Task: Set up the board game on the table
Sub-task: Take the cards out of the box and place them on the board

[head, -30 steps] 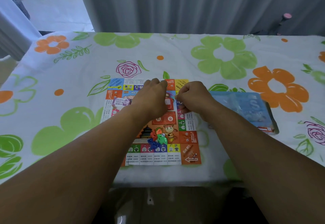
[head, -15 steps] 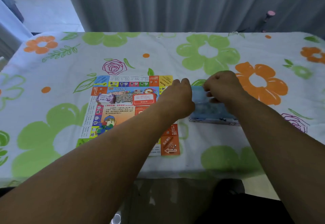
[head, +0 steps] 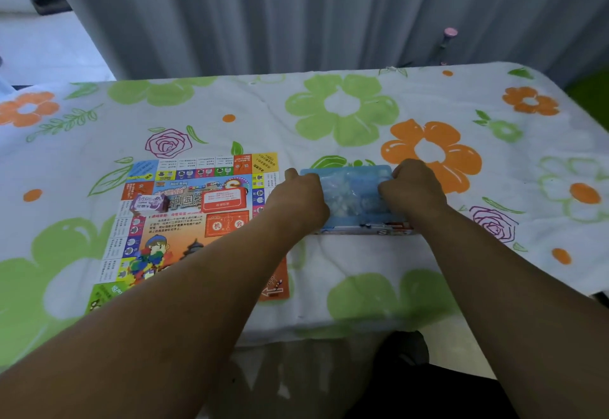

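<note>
Hands meet on a shallow pale-blue plastic tray [head: 357, 193] lying on the right half of the table, just beside the right edge of the game board. The left hand [head: 298, 203] is closed at the tray's left side, knuckles up, with the thumb showing at the far left corner. The right hand [head: 412, 188] is closed in the same way at the tray's right side. Both sets of fingers curl down over the tray's edges and grip it, though the fingertips themselves are hidden under the backs of the hands. Small pale pieces show blurrily through the tray. Under its near edge runs a strip of printed red and blue card [head: 379, 230], seemingly a box bottom on which the tray sits.

The square, brightly printed paper game board [head: 184, 221] lies flat on the left, partly covered by the left forearm. On it rest a small purple stack of cards [head: 148, 204] near its left side and a red stack of cards [head: 224, 199] towards its middle, well apart from each other. A heap of small coloured plastic pieces [head: 143, 262] sits on the board's near left part.

A white cloth with large green and orange flowers [head: 362, 105] covers the whole table. A grey pleated curtain [head: 296, 13] hangs behind the far edge.
</note>
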{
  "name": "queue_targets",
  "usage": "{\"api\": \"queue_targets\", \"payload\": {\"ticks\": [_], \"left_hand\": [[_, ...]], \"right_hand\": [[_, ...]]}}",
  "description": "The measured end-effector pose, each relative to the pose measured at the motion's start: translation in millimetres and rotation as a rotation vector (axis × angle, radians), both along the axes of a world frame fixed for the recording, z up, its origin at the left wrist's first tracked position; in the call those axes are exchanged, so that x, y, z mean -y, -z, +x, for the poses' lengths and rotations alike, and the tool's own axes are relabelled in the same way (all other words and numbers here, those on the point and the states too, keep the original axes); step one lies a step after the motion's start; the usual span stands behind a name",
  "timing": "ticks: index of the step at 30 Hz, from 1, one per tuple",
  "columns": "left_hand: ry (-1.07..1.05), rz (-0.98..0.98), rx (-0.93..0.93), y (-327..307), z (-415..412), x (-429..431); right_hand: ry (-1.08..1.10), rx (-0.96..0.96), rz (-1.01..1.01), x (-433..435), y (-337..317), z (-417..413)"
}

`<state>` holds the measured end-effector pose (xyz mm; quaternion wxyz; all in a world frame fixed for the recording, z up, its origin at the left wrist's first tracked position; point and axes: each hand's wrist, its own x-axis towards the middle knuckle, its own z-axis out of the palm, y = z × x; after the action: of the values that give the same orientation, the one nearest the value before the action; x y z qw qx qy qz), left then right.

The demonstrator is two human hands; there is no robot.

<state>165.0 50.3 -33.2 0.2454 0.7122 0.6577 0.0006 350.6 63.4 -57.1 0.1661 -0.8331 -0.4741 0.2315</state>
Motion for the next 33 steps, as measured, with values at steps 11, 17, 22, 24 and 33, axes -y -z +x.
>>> {"api": "queue_targets", "payload": {"ticks": [11,17,22,24,33], "left_hand": [[0.005,0.064,-0.012,-5.3,6.1,-1.9],[0.034,0.09,0.034,-18.5,28.8,-3.8],[0.051,0.08,0.065,-25.5,59.8,1.8],[0.058,0.084,0.066,-26.4,70.5,3.0],[0.047,0.11,0.094,-22.0,107.1,4.9]], "right_hand": [[0.019,-0.116,0.054,1.8,-0.1,12.0],[0.198,-0.344,0.176,6.0,-10.5,36.0],[0.327,-0.437,0.244,18.3,-13.5,58.9],[0.346,-0.43,0.25,23.3,-16.4,68.9],[0.518,-0.578,0.274,35.1,-17.5,108.3]]}}
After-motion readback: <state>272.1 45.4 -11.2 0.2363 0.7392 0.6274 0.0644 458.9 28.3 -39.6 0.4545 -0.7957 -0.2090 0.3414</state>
